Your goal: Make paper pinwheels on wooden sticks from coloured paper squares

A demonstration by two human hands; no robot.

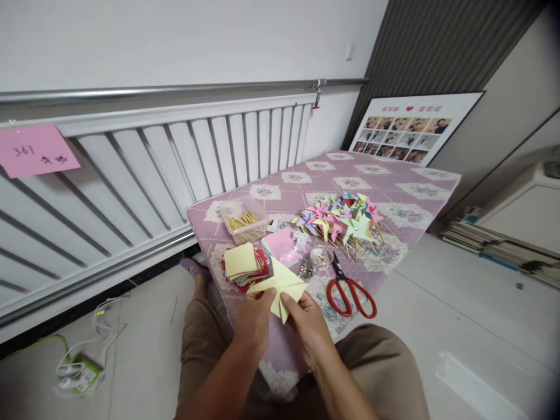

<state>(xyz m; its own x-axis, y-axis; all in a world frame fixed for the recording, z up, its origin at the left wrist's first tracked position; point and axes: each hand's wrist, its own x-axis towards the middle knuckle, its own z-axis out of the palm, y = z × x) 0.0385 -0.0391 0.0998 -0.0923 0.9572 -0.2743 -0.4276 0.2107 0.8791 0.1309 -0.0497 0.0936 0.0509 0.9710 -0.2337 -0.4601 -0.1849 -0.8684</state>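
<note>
A pale yellow paper square [282,279], cut in from its corners, is held over the near end of the table. My left hand [257,315] pinches its left side between thumb and fingers. On its right side my right hand [306,324] grips the sheet, thumb on top. Left of the sheet lies a stack of coloured paper squares [242,261], a yellow one uppermost. Scissors with red handles [350,293] lie right of my right hand. Beyond the sheet are a small heap of metal pins [306,269] and a round clear dish [321,258].
A pile of finished paper pinwheels [339,219] on sticks lies farther back on the purple flowered tablecloth [301,178]. A clear plastic box [245,220] holds wooden sticks. Pink paper [282,246] lies mid-table. A white radiator [245,146] runs behind; a green power strip [85,373] is on the floor.
</note>
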